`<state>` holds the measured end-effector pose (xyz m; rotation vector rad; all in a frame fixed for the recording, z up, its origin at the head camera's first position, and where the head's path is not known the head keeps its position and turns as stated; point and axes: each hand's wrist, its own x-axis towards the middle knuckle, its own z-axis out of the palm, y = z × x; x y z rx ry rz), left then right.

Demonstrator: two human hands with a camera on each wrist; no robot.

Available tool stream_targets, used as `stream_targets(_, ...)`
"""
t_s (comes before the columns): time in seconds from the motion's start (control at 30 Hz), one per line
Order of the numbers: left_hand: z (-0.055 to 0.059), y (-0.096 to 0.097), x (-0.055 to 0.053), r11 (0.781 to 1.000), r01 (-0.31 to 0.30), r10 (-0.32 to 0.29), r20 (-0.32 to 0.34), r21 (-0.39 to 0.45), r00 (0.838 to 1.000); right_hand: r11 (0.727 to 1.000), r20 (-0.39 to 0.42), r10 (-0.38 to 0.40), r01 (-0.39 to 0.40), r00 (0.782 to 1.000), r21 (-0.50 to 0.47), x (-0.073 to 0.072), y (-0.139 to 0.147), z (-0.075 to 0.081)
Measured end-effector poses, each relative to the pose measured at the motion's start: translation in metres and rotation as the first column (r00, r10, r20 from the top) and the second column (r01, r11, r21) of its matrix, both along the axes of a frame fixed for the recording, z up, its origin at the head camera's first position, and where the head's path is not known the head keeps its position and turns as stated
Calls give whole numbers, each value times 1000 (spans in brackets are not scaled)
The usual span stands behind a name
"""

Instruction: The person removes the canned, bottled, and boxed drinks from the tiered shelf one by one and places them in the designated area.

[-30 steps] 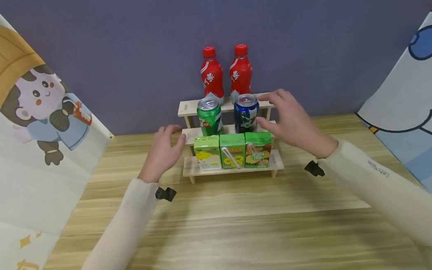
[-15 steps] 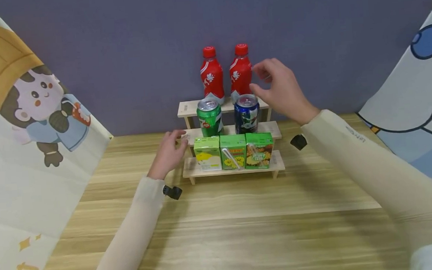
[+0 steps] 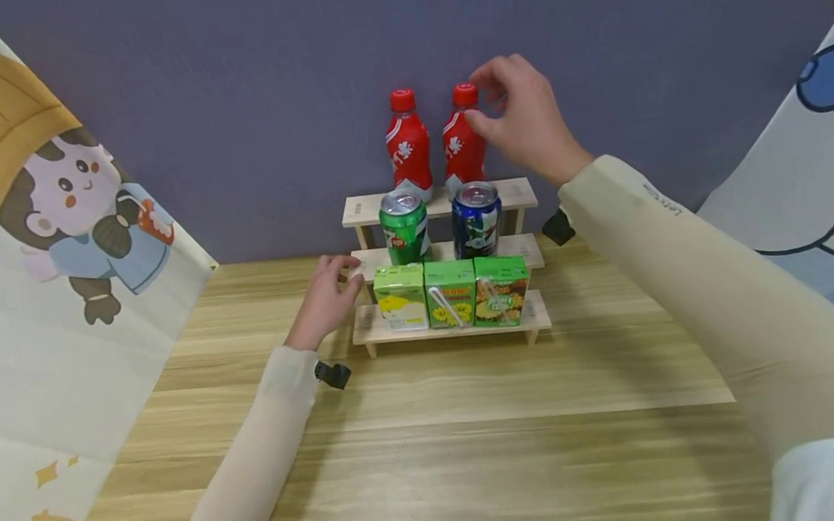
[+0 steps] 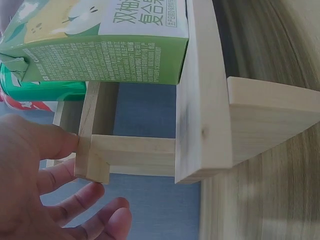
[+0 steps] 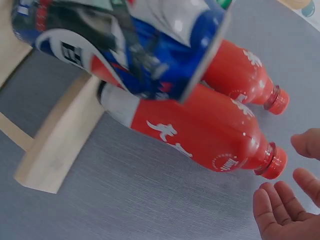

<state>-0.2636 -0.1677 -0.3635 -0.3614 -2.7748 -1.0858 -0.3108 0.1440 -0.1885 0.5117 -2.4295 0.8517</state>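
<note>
- Seven drinks (image 3: 451,294) stand already on the wooden rack (image 3: 526,252).
- My right hand (image 3: 526,122), fingers parted and empty, is near the right red bottle (image 3: 464,155) on top shelf (image 3: 521,196), not yet grasped.
- My left hand (image 3: 321,302) touches the rack; its grip I cannot tell.

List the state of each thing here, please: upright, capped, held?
Left red bottle: upright, capped
Right red bottle: upright, capped
Green can: upright; opened or not, unclear
Blue can: upright; opened or not, unclear
Pale green carton: upright
Middle carton: upright, straw on front
Right carton: upright
Wooden rack: standing
Left grip: pinching the rack's middle shelf
Right grip: beside right bottle's cap, holding nothing
</note>
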Motion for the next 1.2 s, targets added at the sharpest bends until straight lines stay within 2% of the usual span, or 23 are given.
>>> stream_targets(0.27, -2, -1, -1, 1000, -5, 5, 12, 4, 1000, 999, 104, -45, 43, 994, 25, -13, -7, 8)
stream_targets(0.7, -3, -1, 0, 1000, -1, 0, 8, 3, 1000, 997, 208, -43, 55, 977, -49, -17, -14, 10)
stream_targets(0.93, -5, 1, -1, 1000, 5, -5, 2, 2, 1000, 996, 221, -42, 59, 974, -69, -18, -11, 8)
stream_targets(1.2, -6, 2, 0, 1000, 13, -13, -3, 10, 1000, 995, 182, -57, 71, 982, -75, -21, -8, 4)
